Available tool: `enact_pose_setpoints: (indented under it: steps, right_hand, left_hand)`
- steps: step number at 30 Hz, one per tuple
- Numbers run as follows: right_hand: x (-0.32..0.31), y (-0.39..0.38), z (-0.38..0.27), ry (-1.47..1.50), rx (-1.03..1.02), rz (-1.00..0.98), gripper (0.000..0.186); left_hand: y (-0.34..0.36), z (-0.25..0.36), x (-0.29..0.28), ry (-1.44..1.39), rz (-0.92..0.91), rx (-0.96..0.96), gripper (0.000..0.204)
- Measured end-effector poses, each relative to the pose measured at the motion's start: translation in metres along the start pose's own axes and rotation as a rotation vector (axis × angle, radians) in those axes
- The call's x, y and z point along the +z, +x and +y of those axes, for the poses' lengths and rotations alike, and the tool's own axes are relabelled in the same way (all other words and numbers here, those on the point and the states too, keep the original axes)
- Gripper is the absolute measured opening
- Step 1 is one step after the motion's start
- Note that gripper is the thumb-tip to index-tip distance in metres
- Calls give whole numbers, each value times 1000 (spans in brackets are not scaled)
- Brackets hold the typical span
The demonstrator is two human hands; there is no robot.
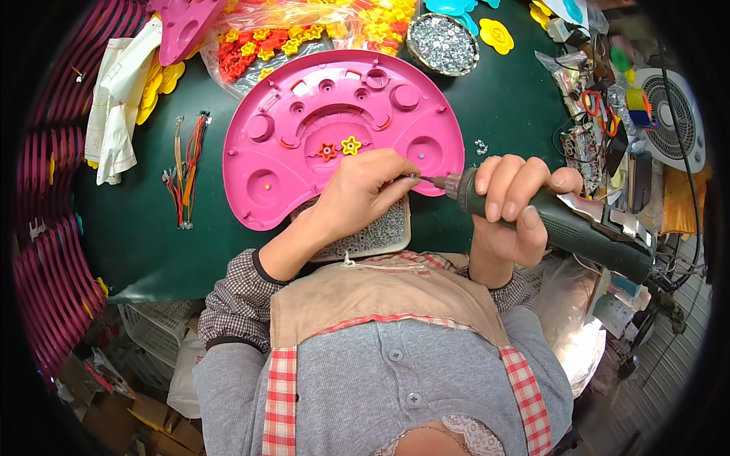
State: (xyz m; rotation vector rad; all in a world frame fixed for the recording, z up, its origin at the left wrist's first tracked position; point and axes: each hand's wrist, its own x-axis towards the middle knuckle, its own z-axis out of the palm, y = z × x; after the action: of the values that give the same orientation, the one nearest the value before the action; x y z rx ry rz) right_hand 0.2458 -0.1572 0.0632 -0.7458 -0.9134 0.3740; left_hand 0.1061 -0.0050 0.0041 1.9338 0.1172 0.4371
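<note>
My right hand (515, 190) is wrapped round a dark green electric screwdriver (582, 228), held level with its bit pointing left. My left hand (356, 188) pinches a tiny metal piece, seemingly a screw (413, 176), at the tip of the bit. Both hands are over the near edge of a pink curved plastic panel (342, 85), lying with its hollow side up. A red star piece (327, 151) and a yellow star piece (350, 145) sit near the panel's middle. Below my left hand, partly covered by it, is a tray of small screws (372, 234).
Bagged red and yellow stars (281, 42) and a bowl of silvery metal parts (443, 44) stand at the back. Bundled wires (186, 171) lie left, beside stacked pink panels (57, 182). A few loose metal bits (480, 147) lie right; a fan (669, 114) stands beyond.
</note>
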Motion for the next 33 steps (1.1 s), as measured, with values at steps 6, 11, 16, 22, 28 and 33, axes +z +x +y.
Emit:
enact_pose_setpoints:
  steps: [6,11,16,22,28,33]
  right_hand:
    - [12,0,-3,-51,15,-20,46]
    - [11,3,2,-214,39,-97,46]
    - [-12,-4,31,-319,-37,-30,45]
    - [-21,-11,49,-338,-20,15,44]
    - [-25,-15,60,-375,27,-44,41]
    - [-24,-13,63,-294,57,-29,41]
  left_hand:
    - [-8,4,1,-30,77,-45,15]
    - [-9,9,0,246,148,78,21]
    - [-22,-6,-9,362,85,21,23]
    - [-26,-13,-7,380,65,14,21]
    - [-26,-13,-7,357,42,-5,20]
    - [-26,-14,-7,369,55,-4,21]
